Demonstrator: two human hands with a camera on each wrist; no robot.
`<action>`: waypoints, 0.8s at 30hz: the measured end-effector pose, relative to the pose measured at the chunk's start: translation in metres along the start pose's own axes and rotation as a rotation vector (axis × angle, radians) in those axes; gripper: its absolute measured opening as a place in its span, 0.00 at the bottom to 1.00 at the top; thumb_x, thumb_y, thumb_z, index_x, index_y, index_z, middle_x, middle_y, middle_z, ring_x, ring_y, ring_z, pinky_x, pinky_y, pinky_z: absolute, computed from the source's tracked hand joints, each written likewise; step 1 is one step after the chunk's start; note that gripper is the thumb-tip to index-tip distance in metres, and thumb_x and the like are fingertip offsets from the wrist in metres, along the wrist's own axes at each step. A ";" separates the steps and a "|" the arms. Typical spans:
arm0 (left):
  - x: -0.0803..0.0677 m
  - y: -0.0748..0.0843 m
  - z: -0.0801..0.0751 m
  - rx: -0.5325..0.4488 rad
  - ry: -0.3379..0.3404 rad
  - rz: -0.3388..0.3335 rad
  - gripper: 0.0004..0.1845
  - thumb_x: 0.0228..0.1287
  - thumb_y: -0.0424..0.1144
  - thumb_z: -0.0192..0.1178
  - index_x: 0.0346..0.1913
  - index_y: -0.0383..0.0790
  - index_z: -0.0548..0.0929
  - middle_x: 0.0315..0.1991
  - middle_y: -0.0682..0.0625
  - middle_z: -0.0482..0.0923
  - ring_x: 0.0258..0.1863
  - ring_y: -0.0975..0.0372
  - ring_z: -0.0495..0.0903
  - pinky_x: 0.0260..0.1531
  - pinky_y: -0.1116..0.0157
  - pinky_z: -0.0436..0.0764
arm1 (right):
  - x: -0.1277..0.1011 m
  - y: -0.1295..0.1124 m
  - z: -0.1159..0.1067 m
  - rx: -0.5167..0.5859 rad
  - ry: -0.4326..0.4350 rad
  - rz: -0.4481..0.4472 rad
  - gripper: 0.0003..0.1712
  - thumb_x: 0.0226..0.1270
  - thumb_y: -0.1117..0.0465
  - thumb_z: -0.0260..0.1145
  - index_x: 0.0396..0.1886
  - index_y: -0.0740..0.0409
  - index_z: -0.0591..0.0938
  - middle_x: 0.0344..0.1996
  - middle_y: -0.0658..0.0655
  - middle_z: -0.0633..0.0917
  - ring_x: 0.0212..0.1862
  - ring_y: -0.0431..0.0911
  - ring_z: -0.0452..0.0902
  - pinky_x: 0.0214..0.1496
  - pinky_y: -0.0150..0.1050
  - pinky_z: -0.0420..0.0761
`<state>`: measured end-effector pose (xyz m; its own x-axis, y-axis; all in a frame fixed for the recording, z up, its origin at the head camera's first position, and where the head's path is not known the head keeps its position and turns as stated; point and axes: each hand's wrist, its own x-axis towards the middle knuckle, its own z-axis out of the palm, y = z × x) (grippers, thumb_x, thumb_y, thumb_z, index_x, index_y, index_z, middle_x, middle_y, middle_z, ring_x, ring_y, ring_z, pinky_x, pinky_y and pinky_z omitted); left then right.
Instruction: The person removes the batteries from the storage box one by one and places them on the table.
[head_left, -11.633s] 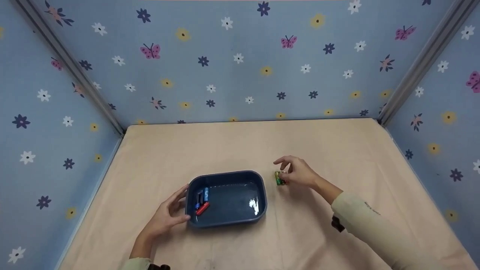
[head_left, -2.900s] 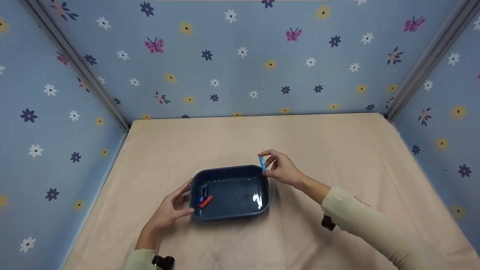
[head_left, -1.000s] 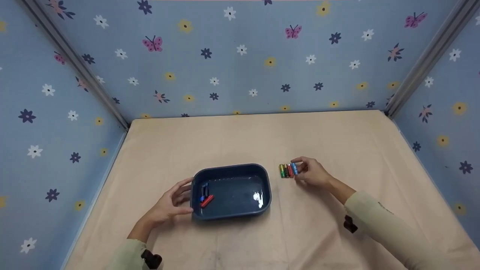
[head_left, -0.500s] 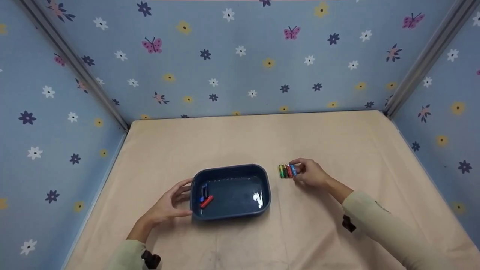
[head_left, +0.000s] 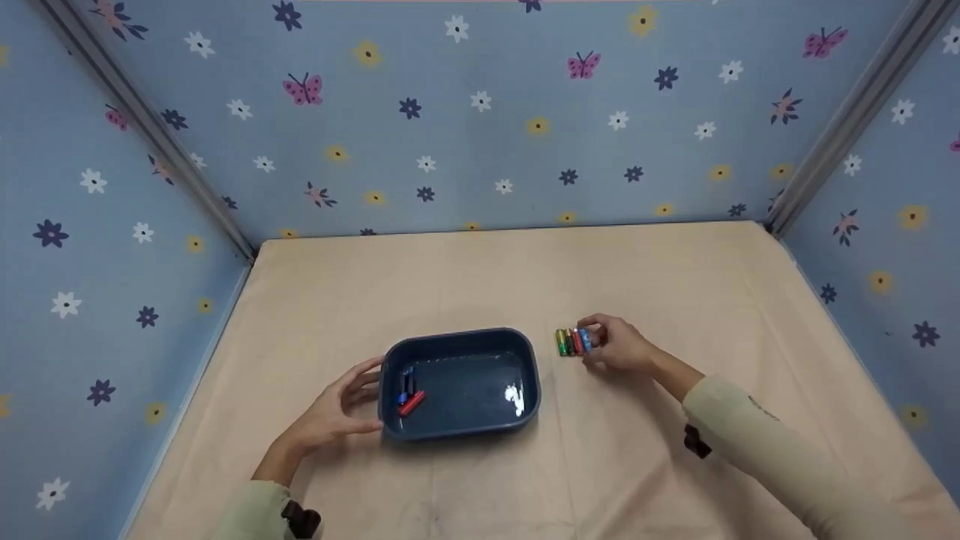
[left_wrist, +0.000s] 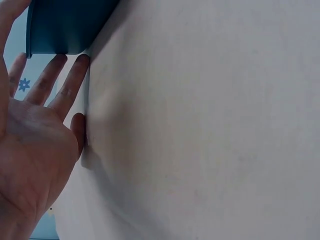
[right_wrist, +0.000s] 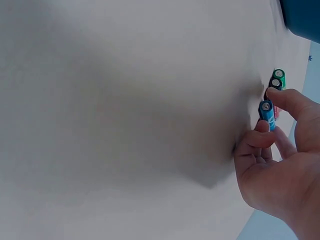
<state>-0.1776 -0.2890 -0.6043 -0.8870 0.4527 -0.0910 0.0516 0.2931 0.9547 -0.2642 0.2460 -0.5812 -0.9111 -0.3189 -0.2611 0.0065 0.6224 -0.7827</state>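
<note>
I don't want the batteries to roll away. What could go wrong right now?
The batteries lie loose in a row on the table, with nothing on their far side to stop them. The right hand pinches the blue battery at the row's end, so a nudge might scatter them. The left hand only touches the tray with straight fingers, so a bump might slide it.

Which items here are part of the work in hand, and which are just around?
In hand:
- right hand pinching the blue battery
- row of batteries on the table, beside it
- blue tray, with the left hand resting against its side
- batteries in the tray, red and blue

Just around:
- beige table cover
- floral wall panels
</note>
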 end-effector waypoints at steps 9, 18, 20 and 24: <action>-0.001 -0.001 0.000 0.032 -0.001 -0.019 0.56 0.65 0.37 0.84 0.91 0.50 0.61 0.86 0.35 0.70 0.82 0.35 0.75 0.83 0.40 0.75 | 0.000 -0.022 -0.023 -0.086 -0.063 0.039 0.45 0.68 0.70 0.79 0.82 0.70 0.71 0.40 0.56 0.84 0.41 0.43 0.77 0.43 0.33 0.77; -0.001 -0.002 0.000 0.022 0.000 -0.010 0.56 0.65 0.36 0.84 0.91 0.49 0.61 0.85 0.34 0.70 0.82 0.34 0.74 0.72 0.77 0.76 | 0.003 -0.032 -0.041 -0.111 -0.055 0.019 0.42 0.72 0.68 0.75 0.83 0.69 0.71 0.39 0.53 0.82 0.41 0.45 0.75 0.45 0.37 0.76; 0.000 -0.002 0.000 0.022 0.002 -0.014 0.56 0.65 0.37 0.84 0.91 0.49 0.61 0.86 0.34 0.70 0.83 0.34 0.73 0.72 0.78 0.75 | 0.005 -0.029 -0.040 -0.106 -0.052 0.013 0.41 0.73 0.68 0.75 0.82 0.69 0.72 0.39 0.53 0.82 0.41 0.44 0.76 0.45 0.37 0.77; 0.000 -0.002 0.000 0.011 0.002 -0.017 0.56 0.65 0.37 0.84 0.91 0.49 0.61 0.85 0.34 0.70 0.83 0.34 0.73 0.72 0.77 0.76 | 0.009 -0.028 -0.035 -0.104 -0.033 -0.009 0.38 0.74 0.66 0.74 0.81 0.69 0.74 0.40 0.55 0.84 0.40 0.44 0.77 0.44 0.36 0.77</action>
<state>-0.1776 -0.2892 -0.6061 -0.8886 0.4462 -0.1065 0.0417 0.3097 0.9499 -0.2867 0.2504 -0.5418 -0.8968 -0.3474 -0.2740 -0.0464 0.6896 -0.7227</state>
